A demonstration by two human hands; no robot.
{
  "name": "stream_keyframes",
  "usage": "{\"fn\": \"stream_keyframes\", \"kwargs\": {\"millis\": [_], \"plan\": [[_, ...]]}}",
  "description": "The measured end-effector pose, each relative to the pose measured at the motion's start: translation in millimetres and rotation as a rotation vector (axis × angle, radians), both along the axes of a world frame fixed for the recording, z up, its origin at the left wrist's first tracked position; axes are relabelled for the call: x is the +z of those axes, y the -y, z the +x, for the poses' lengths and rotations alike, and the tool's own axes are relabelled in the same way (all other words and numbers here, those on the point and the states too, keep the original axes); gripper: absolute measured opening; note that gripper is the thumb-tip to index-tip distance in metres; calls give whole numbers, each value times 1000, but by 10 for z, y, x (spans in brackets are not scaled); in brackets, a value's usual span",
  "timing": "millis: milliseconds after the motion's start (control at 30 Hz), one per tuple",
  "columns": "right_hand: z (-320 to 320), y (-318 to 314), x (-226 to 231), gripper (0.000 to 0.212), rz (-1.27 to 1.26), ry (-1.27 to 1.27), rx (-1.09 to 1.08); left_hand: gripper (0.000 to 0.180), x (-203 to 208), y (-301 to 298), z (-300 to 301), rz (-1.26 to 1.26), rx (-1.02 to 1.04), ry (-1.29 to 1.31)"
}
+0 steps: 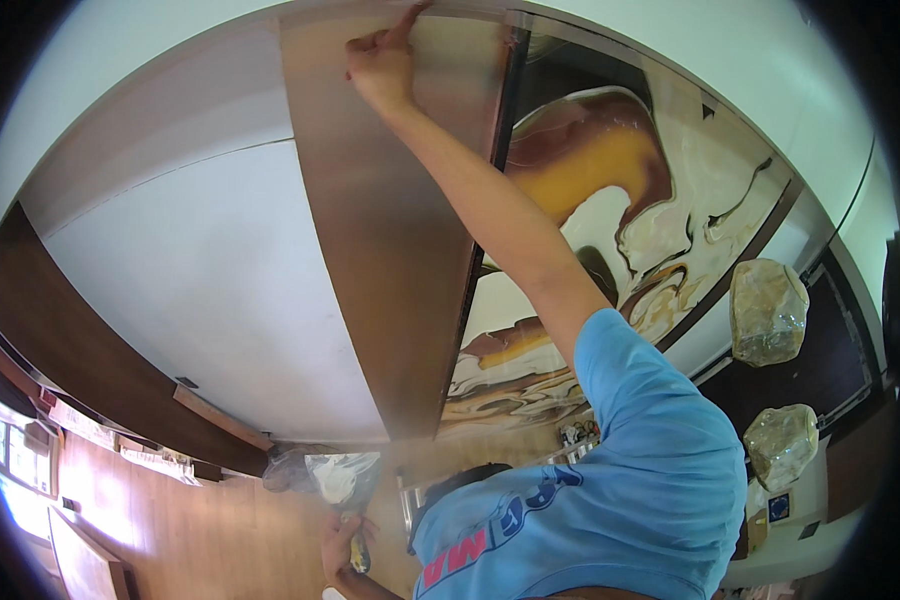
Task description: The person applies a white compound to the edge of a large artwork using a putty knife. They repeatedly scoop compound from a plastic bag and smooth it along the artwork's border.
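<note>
My right arm stretches up across the view. My right hand (382,72) is at the top of a tall brown panel (370,250), its index finger extended to the panel's upper edge and the other fingers partly curled; I see nothing in it. Low on the left, my left hand (340,545) is closed around the yellow and dark handle of what looks like a putty knife (342,482). Its wide blade points away from me and has a white patch on it. Beside the brown panel, a dark vertical strip (490,200) borders a glossy marbled panel (595,165).
Left of the brown panel is a large white surface (210,270). Two plastic-wrapped lamps (768,312) hang on the right. Clear plastic (286,470) lies near the wall's foot. A window (15,440) and wooden floor (210,530) show at lower left.
</note>
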State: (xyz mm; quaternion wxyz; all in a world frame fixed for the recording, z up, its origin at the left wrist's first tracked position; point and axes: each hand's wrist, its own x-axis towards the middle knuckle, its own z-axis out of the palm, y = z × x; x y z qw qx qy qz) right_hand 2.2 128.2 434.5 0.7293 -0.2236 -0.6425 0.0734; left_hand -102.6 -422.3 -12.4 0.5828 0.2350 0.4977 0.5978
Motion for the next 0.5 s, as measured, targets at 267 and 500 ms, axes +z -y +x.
{"fn": "stream_keyframes", "kwargs": {"millis": [267,500], "plan": [[-709,76,57,120,-16,-13,34,31,-80,153,-49,34,-9,54],[-268,435,-67,97,-211,347,414,31,-123,-85,-37,42,20,-228]]}}
